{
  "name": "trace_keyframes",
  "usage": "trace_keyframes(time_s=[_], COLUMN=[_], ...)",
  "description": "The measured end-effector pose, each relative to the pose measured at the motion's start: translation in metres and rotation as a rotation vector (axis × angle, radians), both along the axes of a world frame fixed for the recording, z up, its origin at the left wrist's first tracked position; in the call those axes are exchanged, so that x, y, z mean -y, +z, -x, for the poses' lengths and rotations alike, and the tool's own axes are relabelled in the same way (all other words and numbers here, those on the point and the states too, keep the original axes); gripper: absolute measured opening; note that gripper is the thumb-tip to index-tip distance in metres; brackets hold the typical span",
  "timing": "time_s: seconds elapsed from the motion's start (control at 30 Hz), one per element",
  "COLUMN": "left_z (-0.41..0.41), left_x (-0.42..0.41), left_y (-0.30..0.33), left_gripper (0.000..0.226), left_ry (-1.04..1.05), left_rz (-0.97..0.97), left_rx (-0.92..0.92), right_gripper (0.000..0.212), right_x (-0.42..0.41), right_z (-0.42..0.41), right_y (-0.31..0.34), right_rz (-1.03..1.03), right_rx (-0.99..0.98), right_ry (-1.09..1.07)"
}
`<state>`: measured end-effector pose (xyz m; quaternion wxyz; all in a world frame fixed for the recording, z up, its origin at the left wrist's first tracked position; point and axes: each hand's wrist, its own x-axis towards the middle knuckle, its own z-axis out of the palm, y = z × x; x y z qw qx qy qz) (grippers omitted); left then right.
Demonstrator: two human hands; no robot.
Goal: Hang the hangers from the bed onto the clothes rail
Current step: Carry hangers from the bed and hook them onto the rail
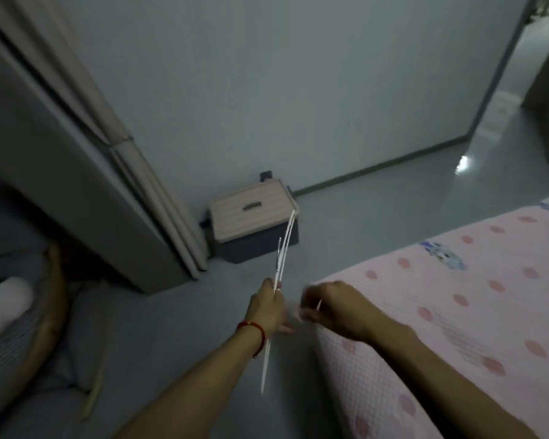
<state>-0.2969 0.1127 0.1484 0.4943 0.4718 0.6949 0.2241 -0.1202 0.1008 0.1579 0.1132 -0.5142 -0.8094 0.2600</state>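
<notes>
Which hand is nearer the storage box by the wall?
Left. The left hand, gripping the white hangers, sits just below the storage box; the right hand is further right, at the bed corner.

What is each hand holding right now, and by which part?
The left hand grips thin white hangers about midway along them. The right hand pinches something thin and white, too blurred to identify.

Dim room: grey wall [267,90], glossy grey floor [377,210], a lidded storage box [251,217] beside a folded curtain [159,198].
</notes>
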Motion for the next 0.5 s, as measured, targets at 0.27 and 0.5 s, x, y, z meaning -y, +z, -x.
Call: trace_keyframes(time_s=[0.27,0.5], left_z=[0.2,0.386], left_x=[0.046,0.127], left_y=[0.054,0.065], left_gripper=[0.035,0.028], left_ry=[0.386,0.664], left_rz=[-0.067,-0.101], left_rx=[0.134,0.173], right_gripper=[0.081,0.068], right_x=[-0.033,0.015], right_z=[0.238,0.456], right_y=[0.119,0.137], right_rz=[-0.336,-0.36], right_rx=[-0.224,-0.263], right_ry=[0.477,0.756])
